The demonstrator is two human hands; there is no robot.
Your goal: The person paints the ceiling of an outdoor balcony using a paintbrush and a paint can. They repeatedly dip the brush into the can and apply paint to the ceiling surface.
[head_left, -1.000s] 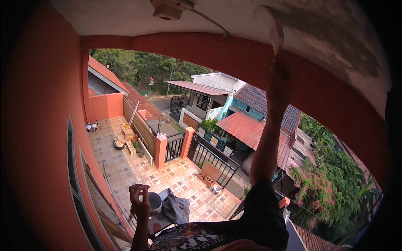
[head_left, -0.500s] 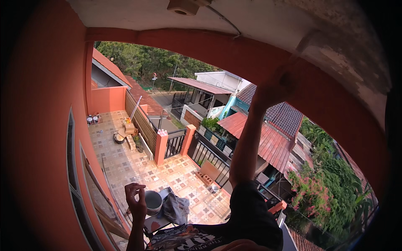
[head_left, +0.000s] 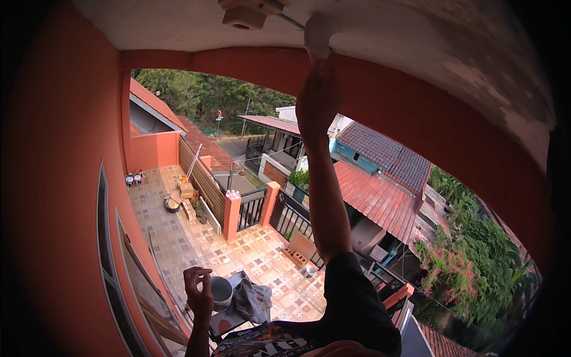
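My right arm reaches up toward the ceiling. My right hand [head_left: 317, 98] is closed round a flat pale hand tool [head_left: 318, 37], whose broad end is against or very near the ceiling [head_left: 380, 30]; motion blur hides its exact kind. My left hand [head_left: 198, 291] is held low, its fingers loosely bent and apart, with nothing visible in them. Right beside it stands a grey bucket [head_left: 221, 293] with its open top facing up. A crumpled grey cloth [head_left: 253, 299] lies next to the bucket on a small raised platform [head_left: 229, 324].
A ceiling fixture [head_left: 244, 15] hangs near the tool. An orange beam [head_left: 250, 56] crosses ahead, and an orange wall [head_left: 59, 178] with windows rises at left. Far below lies a tiled yard [head_left: 232, 250] with paint cans [head_left: 134, 179], bricks [head_left: 294, 257] and a black gate [head_left: 251, 209].
My right hand has swept left along the ceiling with the tool, ending near the fixture. My left hand stays beside the bucket. The view has shifted slightly.
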